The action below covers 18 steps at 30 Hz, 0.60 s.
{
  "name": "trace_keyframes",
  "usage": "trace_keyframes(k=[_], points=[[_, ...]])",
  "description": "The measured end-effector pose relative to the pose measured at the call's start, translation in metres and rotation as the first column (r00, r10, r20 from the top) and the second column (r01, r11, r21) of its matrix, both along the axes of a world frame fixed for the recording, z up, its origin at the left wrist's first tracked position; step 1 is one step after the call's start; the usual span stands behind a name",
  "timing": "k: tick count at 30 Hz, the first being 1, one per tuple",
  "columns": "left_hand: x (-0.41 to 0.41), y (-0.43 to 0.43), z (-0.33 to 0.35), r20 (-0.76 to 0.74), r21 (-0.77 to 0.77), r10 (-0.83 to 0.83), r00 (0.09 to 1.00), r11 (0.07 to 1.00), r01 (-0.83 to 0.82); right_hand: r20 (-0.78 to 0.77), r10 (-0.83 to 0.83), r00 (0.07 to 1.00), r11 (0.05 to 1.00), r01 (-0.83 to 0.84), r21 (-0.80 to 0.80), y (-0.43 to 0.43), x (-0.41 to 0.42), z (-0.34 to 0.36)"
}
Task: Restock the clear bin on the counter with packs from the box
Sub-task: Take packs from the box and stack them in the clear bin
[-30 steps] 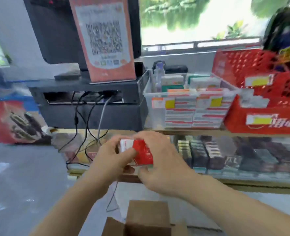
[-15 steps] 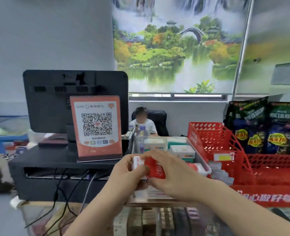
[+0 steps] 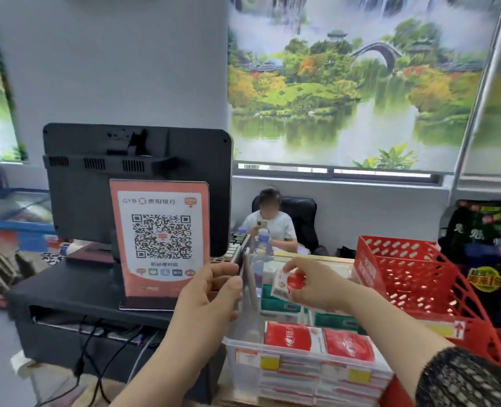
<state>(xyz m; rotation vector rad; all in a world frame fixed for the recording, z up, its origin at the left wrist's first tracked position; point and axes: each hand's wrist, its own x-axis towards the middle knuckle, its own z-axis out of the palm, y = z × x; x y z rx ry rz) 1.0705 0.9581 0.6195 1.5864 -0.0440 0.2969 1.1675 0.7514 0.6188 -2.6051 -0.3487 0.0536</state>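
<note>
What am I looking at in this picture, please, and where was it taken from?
There is no machine here. A person wears a camera on the head, so this single view looks forward and down at their own two bare hands.

The right hand pinches a red and white pack above the clear bin. The bin already holds red packs at the front, green packs behind them and a water bottle.

The left hand is at the bin's left wall, and I cannot tell whether it grips it.

To the left of the bin stand a QR-code sign and a black monitor. To the right is a red basket. The box of packs is out of view.
</note>
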Motion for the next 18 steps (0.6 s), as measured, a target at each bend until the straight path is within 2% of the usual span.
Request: trace_keyframes(k=[5, 11, 18], points=[[0.007, 0.005, -0.011, 0.012, 0.016, -0.002, 1.0, 1.0, 0.001, -0.213, 0.014, 0.977, 0.996, -0.032, -0.081, 0.007, 0.039, -0.025], [0.012, 0.004, -0.023, 0.015, 0.034, -0.012, 1.0, 0.999, 0.011, -0.284, 0.03, 0.958, 0.99, -0.067, -0.122, 0.008, 0.057, -0.036], [0.02, -0.004, -0.027, 0.007, 0.03, -0.043, 0.999, 0.999, 0.043, -0.333, -0.017, 0.943, 0.994, -0.021, -0.111, 0.002, 0.062, -0.04]])
